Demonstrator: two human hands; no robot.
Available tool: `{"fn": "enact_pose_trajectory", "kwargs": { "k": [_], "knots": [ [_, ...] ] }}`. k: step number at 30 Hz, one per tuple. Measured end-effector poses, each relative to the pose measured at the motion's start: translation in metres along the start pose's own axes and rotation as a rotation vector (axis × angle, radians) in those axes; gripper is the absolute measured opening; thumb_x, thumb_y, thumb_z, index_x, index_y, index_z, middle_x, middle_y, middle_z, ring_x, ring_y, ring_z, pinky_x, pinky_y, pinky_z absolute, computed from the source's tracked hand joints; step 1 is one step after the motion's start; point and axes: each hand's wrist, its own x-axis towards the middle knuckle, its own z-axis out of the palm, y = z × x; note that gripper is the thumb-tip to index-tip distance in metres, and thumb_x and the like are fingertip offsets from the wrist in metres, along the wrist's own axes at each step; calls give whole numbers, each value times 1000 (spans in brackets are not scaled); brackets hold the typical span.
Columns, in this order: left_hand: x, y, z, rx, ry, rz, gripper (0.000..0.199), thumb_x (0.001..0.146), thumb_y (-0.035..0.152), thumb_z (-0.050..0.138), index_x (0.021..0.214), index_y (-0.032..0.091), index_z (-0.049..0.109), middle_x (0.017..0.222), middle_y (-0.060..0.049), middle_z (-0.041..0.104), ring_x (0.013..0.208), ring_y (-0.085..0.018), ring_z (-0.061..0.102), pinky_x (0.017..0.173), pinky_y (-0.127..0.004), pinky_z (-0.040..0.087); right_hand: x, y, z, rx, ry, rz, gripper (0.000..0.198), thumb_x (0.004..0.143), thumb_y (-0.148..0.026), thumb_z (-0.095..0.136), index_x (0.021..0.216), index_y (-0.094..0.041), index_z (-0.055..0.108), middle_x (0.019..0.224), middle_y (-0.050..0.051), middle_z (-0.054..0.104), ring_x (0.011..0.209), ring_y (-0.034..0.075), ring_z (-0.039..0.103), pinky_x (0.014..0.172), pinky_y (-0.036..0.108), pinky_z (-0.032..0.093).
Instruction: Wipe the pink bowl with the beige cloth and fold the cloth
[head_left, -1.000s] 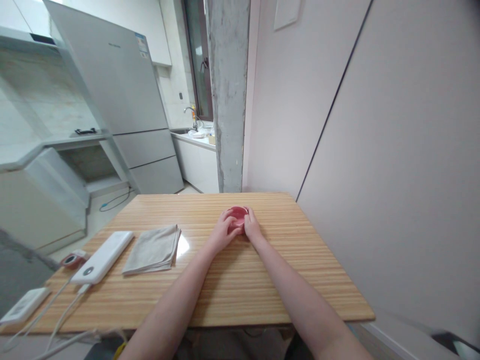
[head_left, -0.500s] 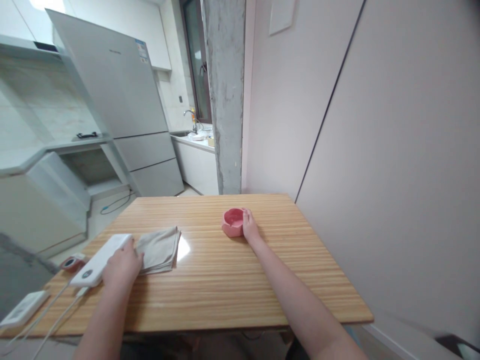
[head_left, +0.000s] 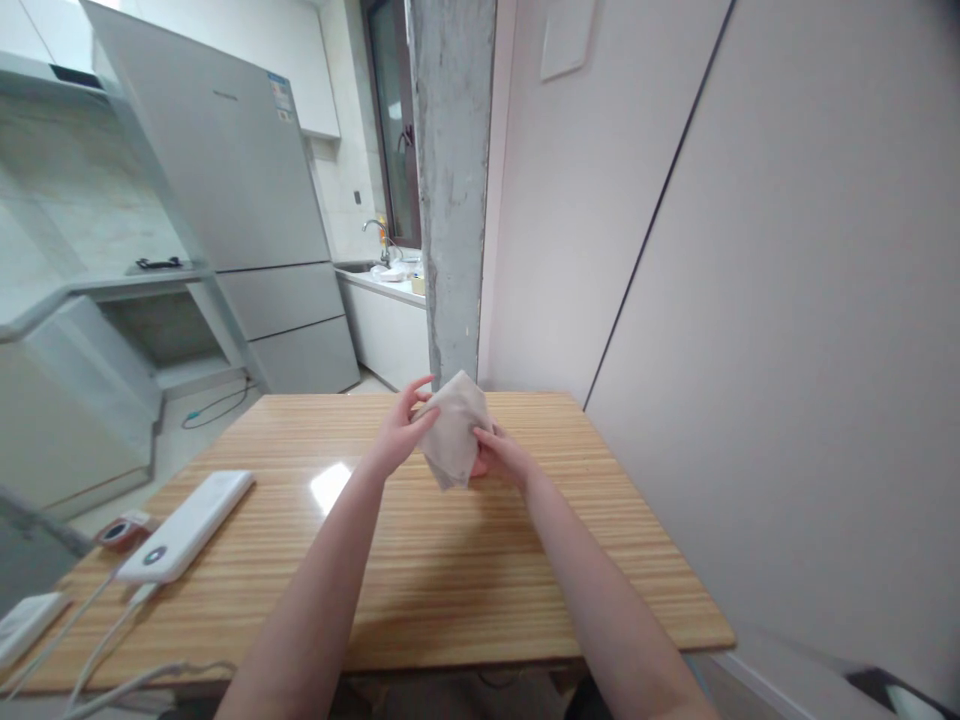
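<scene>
A beige folded cloth [head_left: 454, 435] is raised above the far middle of the wooden table. My left hand [head_left: 401, 430] grips its left side, thumb in front and fingers partly spread behind. My right hand [head_left: 506, 455] is closed at the right edge, its thumb pressing on the fabric. A bit of the pink ashtray [head_left: 478, 467] shows under the right fingers; the cloth covers the rest of it.
On the left of the table [head_left: 420, 590] lie a white power bank [head_left: 191, 525] with cables, a small reddish round object [head_left: 116, 533] and a white power strip [head_left: 28, 625]. A wall [head_left: 720, 350] runs along the right; a fridge [head_left: 225, 190] stands beyond.
My left hand has left the power bank's side and carried the cloth up and right to the ashtray. My right hand stays near its place, with the cloth now over the ashtray.
</scene>
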Motion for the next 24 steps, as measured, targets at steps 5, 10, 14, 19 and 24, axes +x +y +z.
{"fn": "enact_pose_trajectory", "kwargs": {
  "k": [5,10,14,19,24],
  "knots": [
    [17,-22,24,-357,14,-102,66,70,40,73,128,22,47,102,-5,63,80,-13,61,64,-21,46,-10,-22,-24,113,52,158,34,72,-35,67,101,-18,63,101,6,71,95,19,66,82,30,53],
    [13,-69,24,-273,196,-148,53,72,42,69,117,18,52,101,-8,65,88,-18,64,77,-31,50,-6,-28,-33,-154,280,47,16,68,-21,59,84,-16,62,74,2,68,72,18,64,68,28,51],
    [8,-108,27,128,395,-177,34,78,38,61,102,15,57,104,-12,64,99,-22,62,91,-38,46,-4,-35,-37,-420,788,-241,13,72,-21,43,80,-19,53,70,-1,59,69,16,57,63,25,46],
    [3,-123,40,385,232,-275,37,83,35,55,114,16,57,107,-15,67,102,-26,62,93,-41,43,-11,-25,-14,-1125,497,-399,25,71,-19,48,96,-20,54,86,2,63,80,18,56,75,29,43],
    [-3,-112,46,771,171,-266,27,89,25,39,96,18,65,114,-17,64,119,-30,52,107,-53,24,-19,4,21,-1686,98,-216,25,74,-28,61,97,-19,61,102,9,66,102,26,55,96,42,33]
  ]
}}
